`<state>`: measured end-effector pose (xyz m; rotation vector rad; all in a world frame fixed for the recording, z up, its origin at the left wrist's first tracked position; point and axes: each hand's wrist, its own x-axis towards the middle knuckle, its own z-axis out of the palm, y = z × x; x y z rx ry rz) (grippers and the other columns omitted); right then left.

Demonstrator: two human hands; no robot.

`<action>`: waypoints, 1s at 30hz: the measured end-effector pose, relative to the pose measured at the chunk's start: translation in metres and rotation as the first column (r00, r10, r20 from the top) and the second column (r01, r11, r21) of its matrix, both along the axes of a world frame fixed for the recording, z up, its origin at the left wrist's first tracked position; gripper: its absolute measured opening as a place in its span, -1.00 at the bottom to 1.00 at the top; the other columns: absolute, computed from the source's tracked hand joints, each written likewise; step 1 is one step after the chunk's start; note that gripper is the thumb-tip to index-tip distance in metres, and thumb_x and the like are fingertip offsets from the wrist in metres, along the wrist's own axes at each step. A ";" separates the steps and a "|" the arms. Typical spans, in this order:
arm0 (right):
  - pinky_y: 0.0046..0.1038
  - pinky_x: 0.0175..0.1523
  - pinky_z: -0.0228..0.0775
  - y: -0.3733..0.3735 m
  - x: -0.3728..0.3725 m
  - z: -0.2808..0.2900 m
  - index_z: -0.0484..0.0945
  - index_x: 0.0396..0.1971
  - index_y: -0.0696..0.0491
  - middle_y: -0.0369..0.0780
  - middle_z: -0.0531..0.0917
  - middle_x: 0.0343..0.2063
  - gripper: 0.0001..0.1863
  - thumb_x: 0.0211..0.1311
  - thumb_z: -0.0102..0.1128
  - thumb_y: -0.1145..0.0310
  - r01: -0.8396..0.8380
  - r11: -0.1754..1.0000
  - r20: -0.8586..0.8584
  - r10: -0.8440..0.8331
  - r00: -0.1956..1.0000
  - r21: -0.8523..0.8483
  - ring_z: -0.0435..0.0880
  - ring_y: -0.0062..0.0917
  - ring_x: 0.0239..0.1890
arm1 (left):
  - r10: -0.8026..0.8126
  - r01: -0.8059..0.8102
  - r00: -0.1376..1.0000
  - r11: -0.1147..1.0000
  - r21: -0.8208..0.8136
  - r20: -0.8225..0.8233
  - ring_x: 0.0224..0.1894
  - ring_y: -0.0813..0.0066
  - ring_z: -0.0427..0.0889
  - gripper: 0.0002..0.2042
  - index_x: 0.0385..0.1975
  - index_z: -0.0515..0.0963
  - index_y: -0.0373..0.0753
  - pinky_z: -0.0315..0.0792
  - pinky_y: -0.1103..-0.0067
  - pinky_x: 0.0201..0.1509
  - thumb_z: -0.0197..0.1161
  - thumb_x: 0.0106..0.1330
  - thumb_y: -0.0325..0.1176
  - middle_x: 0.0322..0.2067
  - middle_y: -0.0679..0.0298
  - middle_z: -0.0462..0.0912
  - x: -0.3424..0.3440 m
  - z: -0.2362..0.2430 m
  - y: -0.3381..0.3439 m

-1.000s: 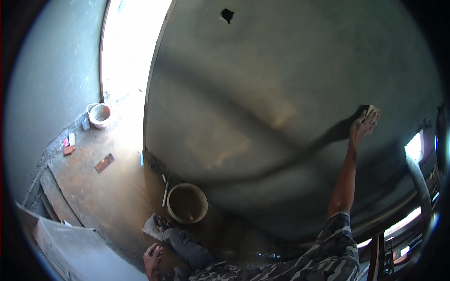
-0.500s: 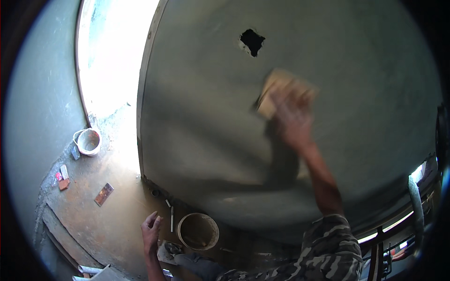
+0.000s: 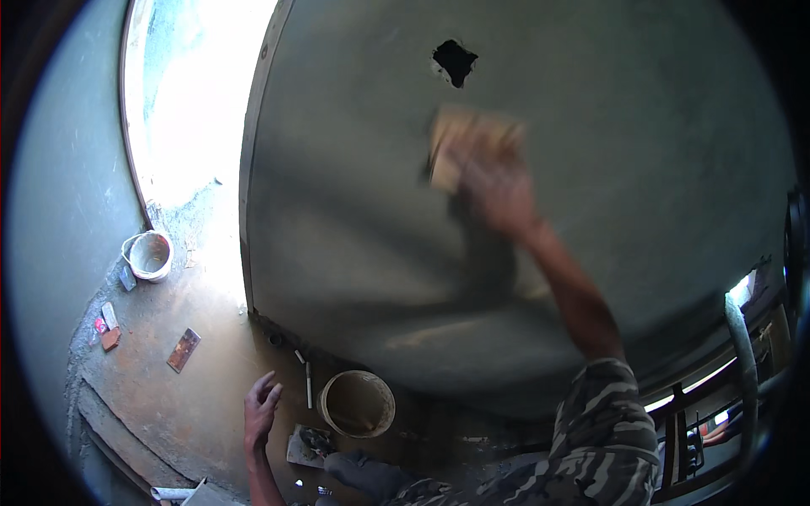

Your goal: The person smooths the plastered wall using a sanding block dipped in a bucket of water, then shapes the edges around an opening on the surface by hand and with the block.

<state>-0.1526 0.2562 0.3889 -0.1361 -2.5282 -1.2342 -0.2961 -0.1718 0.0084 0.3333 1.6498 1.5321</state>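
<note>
My right hand [image 3: 496, 190] is wrapped over the back of a tan, rectangular plastering float [image 3: 445, 156], somewhat blurred by motion. The float lies against the smooth grey plastered wall [image 3: 363, 194], below a ragged dark hole [image 3: 456, 61]. A shadow of my arm falls across the plaster. Low on the left, away from the wall, my left hand [image 3: 261, 409] hangs with nothing in it, its fingers loosely bent and apart. Nearest to it on the floor are a round tub [image 3: 358, 376] and a thin pale stick [image 3: 309, 386].
A bright doorway [image 3: 198, 126] opens on the left. Beside it stands a pale bucket [image 3: 151, 256] with a handle. A brownish flat piece [image 3: 183, 350] and a broken brick piece [image 3: 111, 339] lie on the floor. At right is an upright pipe [image 3: 742, 354].
My right hand has swept the float leftward and slightly up across the wall. My left hand has shifted a little left. The view has tilted slightly.
</note>
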 end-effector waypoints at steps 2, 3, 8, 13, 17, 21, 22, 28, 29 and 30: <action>0.02 0.56 -0.46 -0.004 0.044 -0.053 0.23 0.41 -0.19 -0.35 0.17 0.46 -0.26 0.13 0.06 0.31 -0.010 0.989 0.236 -0.025 0.971 0.147 -0.04 -0.45 0.54 | 0.074 -0.071 0.989 0.997 -0.028 0.125 -0.20 0.51 0.57 -0.51 0.22 0.43 -0.36 0.48 0.56 -0.11 0.29 0.35 -0.28 -0.15 0.20 0.64 0.009 -0.037 -0.049; 0.02 0.56 -0.44 0.005 0.062 -0.030 0.20 0.42 -0.20 -0.36 0.17 0.46 -0.27 0.17 0.04 0.29 0.141 0.985 0.125 -0.152 0.980 0.095 -0.02 -0.44 0.54 | 0.097 -0.080 0.982 0.991 -0.111 0.159 -0.19 0.50 0.58 -0.51 0.21 0.43 -0.38 0.49 0.54 -0.10 0.30 0.32 -0.29 -0.17 0.20 0.64 0.017 -0.070 -0.086; 0.04 0.46 -0.18 0.006 0.016 0.164 0.29 0.37 -0.12 -0.33 0.26 0.43 -0.39 0.28 0.05 0.30 0.288 0.919 -0.808 0.051 0.587 0.268 0.08 -0.26 0.50 | 0.129 -0.139 0.990 0.949 -0.282 -0.055 -0.22 0.47 0.57 -0.52 0.14 0.46 -0.44 0.51 0.47 -0.07 0.32 0.27 -0.34 -0.27 0.23 0.60 0.021 -0.113 -0.133; 0.02 0.52 -0.20 -0.006 -0.026 -0.050 0.32 0.36 -0.13 -0.26 0.30 0.39 -0.38 0.24 0.07 0.32 0.057 0.998 -0.087 -0.055 0.995 0.022 0.09 -0.25 0.50 | 0.077 -0.094 0.986 0.989 -0.114 -0.146 -0.09 0.48 0.56 -0.54 0.14 0.47 -0.43 0.45 0.54 0.03 0.32 0.28 -0.35 -0.14 0.18 0.61 -0.001 -0.004 -0.054; -0.01 0.48 -0.05 0.003 0.067 -0.043 0.37 0.33 -0.12 -0.26 0.33 0.38 -0.44 0.29 0.06 0.31 0.132 0.990 -0.209 -0.139 0.968 -0.046 0.26 -0.27 0.42 | 0.190 -0.206 0.973 0.971 -0.124 -0.132 -0.13 0.52 0.55 -0.56 0.11 0.48 -0.44 0.45 0.56 0.00 0.31 0.28 -0.36 -0.19 0.22 0.60 0.023 -0.095 -0.156; 0.02 0.45 0.00 0.002 0.002 0.053 0.37 0.33 -0.08 -0.24 0.35 0.36 -0.45 0.32 0.07 0.28 0.146 0.987 -0.716 -0.145 0.683 -0.062 0.27 -0.27 0.41 | 0.126 -0.167 0.975 0.960 -0.223 -0.184 -0.21 0.54 0.53 -0.55 0.12 0.48 -0.42 0.44 0.57 -0.12 0.34 0.25 -0.39 -0.31 0.27 0.57 0.007 -0.078 -0.135; 0.03 0.44 0.00 -0.006 -0.026 0.044 0.37 0.33 -0.07 -0.24 0.36 0.36 -0.46 0.33 0.06 0.28 0.000 0.965 -0.704 -0.190 0.684 -0.260 0.25 -0.27 0.42 | 0.152 -0.196 0.958 0.966 -0.170 -0.242 -0.21 0.53 0.54 -0.54 0.13 0.47 -0.43 0.45 0.56 -0.12 0.34 0.25 -0.39 -0.31 0.25 0.59 -0.004 -0.055 -0.109; -0.01 0.43 0.07 -0.009 0.012 -0.077 0.35 0.33 -0.04 -0.24 0.43 0.30 -0.44 0.29 0.01 0.42 0.035 0.988 0.095 -0.021 0.995 -0.149 0.30 -0.28 0.39 | 0.131 -0.155 0.966 0.984 -0.092 -0.221 -0.24 0.44 0.58 -0.53 0.15 0.46 -0.41 0.49 0.48 -0.09 0.33 0.27 -0.36 -0.30 0.21 0.63 0.025 -0.083 -0.140; -0.04 0.43 0.08 -0.012 0.015 -0.052 0.36 0.32 -0.03 -0.25 0.45 0.29 -0.43 0.27 0.01 0.43 0.072 0.997 -0.165 -0.075 0.983 -0.022 0.31 -0.30 0.39 | 0.150 -0.171 0.977 0.977 -0.130 -0.152 -0.26 0.41 0.58 -0.53 0.15 0.46 -0.41 0.50 0.46 -0.10 0.33 0.28 -0.34 -0.30 0.19 0.64 0.029 -0.105 -0.157; -0.06 0.42 0.10 -0.016 0.011 -0.024 0.36 0.32 -0.03 -0.26 0.46 0.28 -0.43 0.26 0.01 0.45 0.139 0.987 -0.413 -0.091 0.906 0.086 0.32 -0.32 0.38 | 0.157 -0.178 0.976 0.976 -0.130 -0.154 -0.26 0.41 0.58 -0.53 0.15 0.46 -0.41 0.50 0.46 -0.10 0.33 0.28 -0.34 -0.30 0.19 0.64 0.026 -0.104 -0.149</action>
